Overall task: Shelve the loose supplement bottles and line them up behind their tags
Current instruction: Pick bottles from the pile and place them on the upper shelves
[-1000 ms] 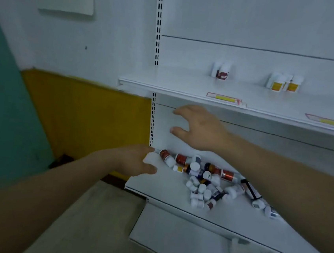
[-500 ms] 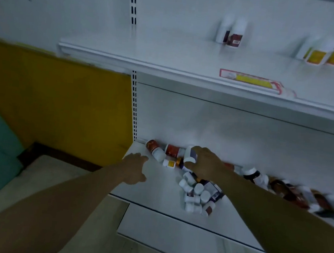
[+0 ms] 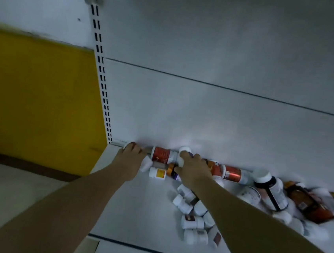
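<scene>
Wall panel: a yellow wall panel (image 3: pixel 41 96) fills the far left, beside the shelving.
Upright: a white slotted upright (image 3: pixel 102 82) runs down to the back left corner of the shelf.
Shelf: a white shelf (image 3: pixel 133 205) with a white back panel carries all the loose bottles.
Left hand: the left hand (image 3: pixel 129 159) reaches into the back left corner, its fingers curled over the corner bottle (image 3: pixel 146 164), which lies on its side with its white cap poking out to the right.
Red bottle: a red bottle (image 3: pixel 163 154) lies on its side against the back panel, between the two hands.
Yellow-label bottle: a small white yellow-label bottle (image 3: pixel 158 173) lies just in front of it.
Right hand: the right hand (image 3: pixel 193 168) is wrapped around a white-capped bottle (image 3: pixel 184 149) at the back of the shelf.
Small bottles: a heap of small white bottles (image 3: pixel 193 221) lies under the right forearm, nearer the front edge.
Big bottle: a big white bottle (image 3: pixel 273 189) with a black band lies to the right.
Brown bottles: brown bottles (image 3: pixel 308 203) lie at the far right, blurred.
</scene>
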Available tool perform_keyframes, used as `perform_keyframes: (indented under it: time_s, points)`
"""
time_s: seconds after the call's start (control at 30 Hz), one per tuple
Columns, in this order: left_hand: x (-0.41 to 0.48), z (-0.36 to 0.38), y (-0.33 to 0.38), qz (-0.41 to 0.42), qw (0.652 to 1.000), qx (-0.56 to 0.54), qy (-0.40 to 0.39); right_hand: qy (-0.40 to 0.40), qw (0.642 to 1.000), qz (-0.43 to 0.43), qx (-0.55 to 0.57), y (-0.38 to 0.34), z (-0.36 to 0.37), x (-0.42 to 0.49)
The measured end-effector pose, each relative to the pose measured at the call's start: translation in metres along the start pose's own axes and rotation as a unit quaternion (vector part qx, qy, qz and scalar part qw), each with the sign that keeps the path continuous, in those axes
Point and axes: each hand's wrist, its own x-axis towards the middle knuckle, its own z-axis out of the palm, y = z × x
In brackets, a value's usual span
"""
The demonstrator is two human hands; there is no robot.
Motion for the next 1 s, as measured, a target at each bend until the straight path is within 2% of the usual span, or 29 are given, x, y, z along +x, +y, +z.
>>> perform_keyframes:
  time_s: [0.13,0.2,0.23,0.27,0.33,0.37,0.4,0.43,0.5,0.53,0.6,0.63,0.7,0.77,1.0]
  points:
    - [0.006,0.015,-0.008,0.003,0.999,0.003,0.041,0.077,0.991,0.040,0.102,-0.001,0.003,0.000]
    - [0.002,0.021,-0.014,0.014,0.999,-0.012,0.045,0.113,0.957,0.078,0.255,-0.003,-0.003,-0.008]
    - [-0.002,0.022,-0.016,0.015,0.998,-0.022,0.052,0.113,0.908,0.116,0.387,-0.005,-0.007,-0.014]
    - [-0.007,0.022,-0.021,0.005,0.998,-0.038,0.057,0.096,0.824,0.159,0.535,-0.009,-0.013,-0.024]
    - [-0.024,0.019,-0.029,-0.033,0.983,-0.159,0.090,0.022,0.626,0.204,0.752,-0.017,-0.022,-0.051]
    - [-0.037,0.012,-0.032,-0.061,0.953,-0.279,0.105,-0.010,0.546,0.208,0.812,-0.021,-0.026,-0.068]
    - [-0.054,0.000,-0.034,-0.091,0.893,-0.429,0.101,-0.034,0.489,0.207,0.847,-0.024,-0.028,-0.086]
    - [-0.076,-0.018,-0.033,-0.123,0.807,-0.572,0.085,-0.053,0.459,0.200,0.864,-0.029,-0.030,-0.105]
    - [-0.125,-0.053,-0.030,-0.172,0.606,-0.777,0.021,-0.082,0.455,0.172,0.870,-0.043,-0.031,-0.142]
    - [-0.150,-0.069,-0.029,-0.177,0.530,-0.829,-0.008,-0.091,0.465,0.156,0.866,-0.053,-0.034,-0.162]
    - [-0.200,-0.102,-0.029,-0.151,0.417,-0.894,-0.056,-0.088,0.494,0.129,0.855,-0.068,-0.043,-0.197]
    - [-0.224,-0.116,-0.030,-0.135,0.382,-0.911,-0.073,-0.079,0.509,0.120,0.848,-0.074,-0.048,-0.214]
    - [-0.265,-0.140,-0.031,-0.121,0.353,-0.924,-0.089,-0.064,0.530,0.102,0.839,-0.084,-0.058,-0.247]
    - [-0.299,-0.162,-0.032,-0.095,0.329,-0.933,-0.106,-0.045,0.536,0.092,0.838,-0.092,-0.070,-0.277]
    - [-0.368,-0.221,-0.023,0.003,0.323,-0.932,-0.165,0.021,0.521,0.033,0.853,-0.112,-0.116,-0.367]
